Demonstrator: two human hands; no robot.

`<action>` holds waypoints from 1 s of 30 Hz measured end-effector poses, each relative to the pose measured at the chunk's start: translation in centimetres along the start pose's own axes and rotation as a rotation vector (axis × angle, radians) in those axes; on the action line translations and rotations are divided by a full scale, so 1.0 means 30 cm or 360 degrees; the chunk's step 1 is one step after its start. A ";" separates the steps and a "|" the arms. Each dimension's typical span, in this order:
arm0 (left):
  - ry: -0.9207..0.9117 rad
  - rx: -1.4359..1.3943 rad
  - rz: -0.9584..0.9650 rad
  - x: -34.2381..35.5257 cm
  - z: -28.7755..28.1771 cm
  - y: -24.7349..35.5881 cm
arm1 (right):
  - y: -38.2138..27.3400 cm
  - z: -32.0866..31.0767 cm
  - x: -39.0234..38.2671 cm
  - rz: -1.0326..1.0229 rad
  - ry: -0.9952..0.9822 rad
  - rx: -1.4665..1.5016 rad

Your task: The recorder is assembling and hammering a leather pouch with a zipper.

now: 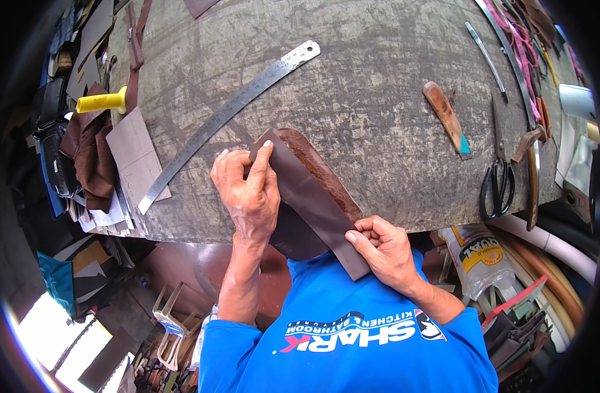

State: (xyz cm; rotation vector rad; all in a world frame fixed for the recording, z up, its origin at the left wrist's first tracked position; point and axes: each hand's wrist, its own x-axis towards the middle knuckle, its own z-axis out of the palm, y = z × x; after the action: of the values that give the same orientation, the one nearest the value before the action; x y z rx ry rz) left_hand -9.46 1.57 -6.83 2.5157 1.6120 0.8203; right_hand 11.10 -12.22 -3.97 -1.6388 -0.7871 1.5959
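Note:
A dark brown piece of leather (316, 208) lies slantwise across the near edge of the table, with both my hands on it. Its smooth flat band faces up, and a rougher reddish-brown part (313, 160) shows along its right side. My left hand (247, 190) grips the far end, index finger pressed on top and the other fingers curled. At the near end, my right hand (385, 252) pinches the right edge between thumb and fingers. A darker flap (293, 232) hangs below the band, over the table's edge. What lies under the leather is hidden.
A steel ruler (231, 105) lies beyond my left hand. To the right are a wooden-handled tool (444, 114) with a teal end, black scissors (498, 187), a hammer (532, 177) and a pen (487, 62). Leather scraps (93, 154) and a yellow tube (103, 103) crowd the left.

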 end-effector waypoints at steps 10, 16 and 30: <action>0.0009 0.0002 0.0010 -0.003 0.005 0.000 | 0.000 -0.004 -0.002 0.0031 -0.0016 -0.0026; -0.0033 0.0062 0.0021 -0.007 0.005 -0.001 | 0.005 0.002 -0.003 -0.0019 0.0015 -0.0050; -0.0280 0.0266 0.0036 0.057 -0.054 0.045 | 0.018 -0.017 -0.053 -0.0077 -0.0009 -0.0184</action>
State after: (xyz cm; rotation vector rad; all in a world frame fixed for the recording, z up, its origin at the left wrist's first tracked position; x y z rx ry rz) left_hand -8.51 2.01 -4.31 2.6346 1.6601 0.4677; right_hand 11.51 -13.86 -3.51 -1.6836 -0.9303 1.5470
